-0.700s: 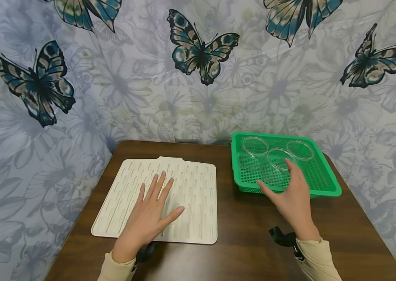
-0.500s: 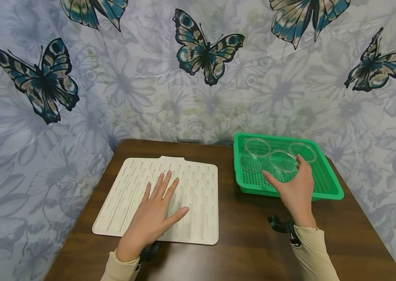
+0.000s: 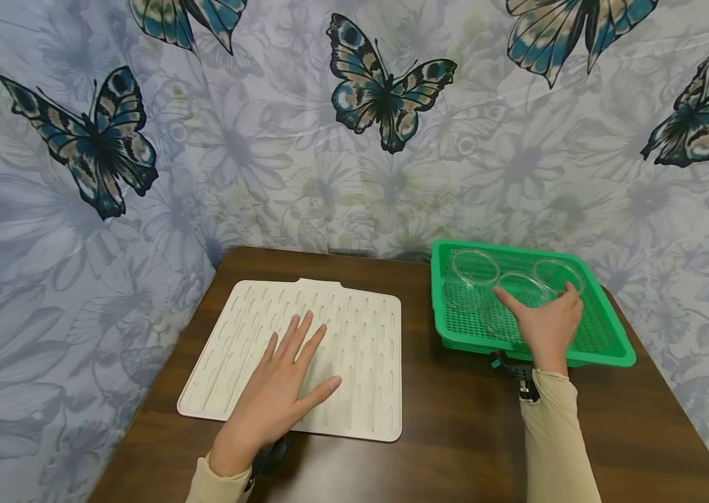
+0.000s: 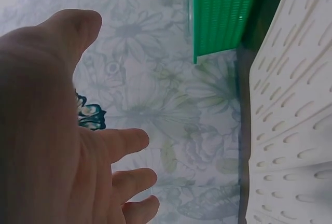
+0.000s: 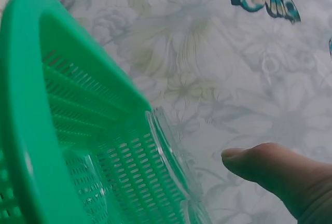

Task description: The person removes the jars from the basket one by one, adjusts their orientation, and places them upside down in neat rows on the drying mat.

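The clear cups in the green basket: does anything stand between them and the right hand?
Nothing visible does. The right hand reaches over the near rim of the basket, close to the nearest cup; whether they touch is unclear.

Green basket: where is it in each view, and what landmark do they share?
Head: green basket right of centre, below mid-height.
Left wrist: green basket right of centre, cut off by the top edge.
Right wrist: green basket on the left, cut off by the bottom edge.
Shared landmark: butterfly-print backdrop.
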`<state>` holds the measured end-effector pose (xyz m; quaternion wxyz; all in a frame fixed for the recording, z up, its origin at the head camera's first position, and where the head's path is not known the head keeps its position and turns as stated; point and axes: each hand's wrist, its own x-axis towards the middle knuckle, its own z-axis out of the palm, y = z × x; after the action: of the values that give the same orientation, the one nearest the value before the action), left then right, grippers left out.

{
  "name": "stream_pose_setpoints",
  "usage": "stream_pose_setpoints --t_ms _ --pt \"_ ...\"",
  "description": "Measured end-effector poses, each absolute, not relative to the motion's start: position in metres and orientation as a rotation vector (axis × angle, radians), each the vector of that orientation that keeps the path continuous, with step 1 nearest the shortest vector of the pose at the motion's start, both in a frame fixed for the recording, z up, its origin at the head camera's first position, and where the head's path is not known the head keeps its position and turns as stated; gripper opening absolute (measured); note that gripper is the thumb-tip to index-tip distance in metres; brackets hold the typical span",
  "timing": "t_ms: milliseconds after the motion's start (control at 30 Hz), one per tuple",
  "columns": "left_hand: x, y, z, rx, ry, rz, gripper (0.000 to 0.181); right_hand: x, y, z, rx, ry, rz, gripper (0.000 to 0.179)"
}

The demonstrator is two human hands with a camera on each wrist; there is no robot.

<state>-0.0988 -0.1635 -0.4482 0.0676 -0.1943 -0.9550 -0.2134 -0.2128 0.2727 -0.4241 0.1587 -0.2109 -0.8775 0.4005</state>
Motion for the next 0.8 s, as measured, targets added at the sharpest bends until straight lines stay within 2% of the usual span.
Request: stream_pose_setpoints --t_ms 333,800 --pt "-0.1 -0.164 -0.451 -0.669 -2.82 -0.658 0.081 -0.236 0.279 -0.433 -0.735 -2.682 1.182 0.142" --pt "-0.099 -0.165 -0.452 -0.698 -2.815 -0.669 0.08 -0.248 0.28 -0.446 -0.8 -2.739 1.153 0.126"
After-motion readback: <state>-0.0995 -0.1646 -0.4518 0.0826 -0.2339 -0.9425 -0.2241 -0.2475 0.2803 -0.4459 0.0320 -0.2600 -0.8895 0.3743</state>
